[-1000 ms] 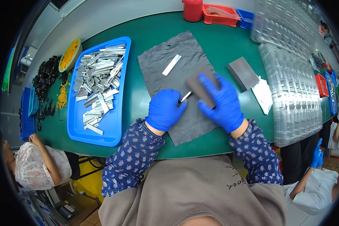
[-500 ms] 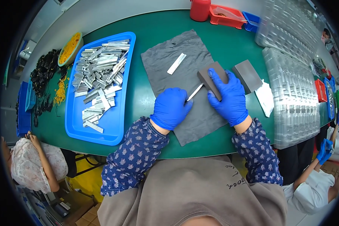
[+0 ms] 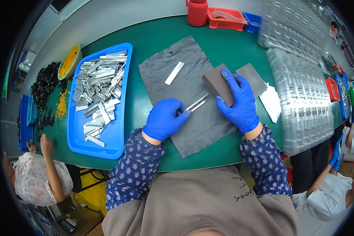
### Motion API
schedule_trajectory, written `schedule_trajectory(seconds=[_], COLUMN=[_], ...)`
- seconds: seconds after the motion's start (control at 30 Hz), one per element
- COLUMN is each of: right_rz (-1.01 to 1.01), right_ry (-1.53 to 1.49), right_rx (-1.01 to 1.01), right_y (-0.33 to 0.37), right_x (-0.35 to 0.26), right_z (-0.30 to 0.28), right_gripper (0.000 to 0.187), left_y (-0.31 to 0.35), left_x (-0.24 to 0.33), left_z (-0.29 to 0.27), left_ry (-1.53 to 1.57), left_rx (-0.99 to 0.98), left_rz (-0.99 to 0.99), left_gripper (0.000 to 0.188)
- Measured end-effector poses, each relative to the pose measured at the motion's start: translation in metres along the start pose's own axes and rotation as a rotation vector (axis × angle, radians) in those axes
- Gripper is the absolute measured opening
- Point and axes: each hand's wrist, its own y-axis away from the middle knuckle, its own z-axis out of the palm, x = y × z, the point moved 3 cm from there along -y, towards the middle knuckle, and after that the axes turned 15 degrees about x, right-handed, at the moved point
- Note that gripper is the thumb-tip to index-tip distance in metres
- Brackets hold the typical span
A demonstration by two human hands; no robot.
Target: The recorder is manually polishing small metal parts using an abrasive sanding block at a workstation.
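Over the cloth (image 3: 157, 70): left hand (image 3: 164, 119) pinches strip (image 3: 200, 104) by near end, good hold; likely light, stiff, slick. Right hand (image 3: 242, 106) clasps block (image 3: 217, 82), probably firm.

Metal strip (image 3: 198, 103) partly hidden by left grip (image 3: 164, 119), red container (image 3: 197, 14) apparently cropped at top

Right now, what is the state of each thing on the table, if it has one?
Left hand: closed on the metal piece
Metal piece: held near one end, the other sticking out
Right hand: gripping the brown block
Brown block: held
Grey block: not held
Pale strip: lying flat on the dark sheet
Dark sheet: spread out, wrinkled
Blue tray: holding piled metal strips
Clear trays: stacked
Bowl: filled with yellow material
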Motion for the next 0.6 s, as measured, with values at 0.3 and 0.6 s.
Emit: schedule_trajectory(seconds=[0.3,0.6], right_rz=[0.021,0.045], right_ry=[-0.065,-0.054], right_rx=[-0.042,-0.071], right_y=[0.003,0.002], right_x=[0.008,0.003], right_z=[-0.002,-0.011], right_gripper=[0.071,0.068], left_y=[0.001,0.003], left_x=[0.002,0.007], left_z=[-0.005,0.007], left_ry=[0.004,-0.105], left_rx=[0.017,0.06], left_rz=[0.047,0.084], left_gripper=[0.029,0.027])
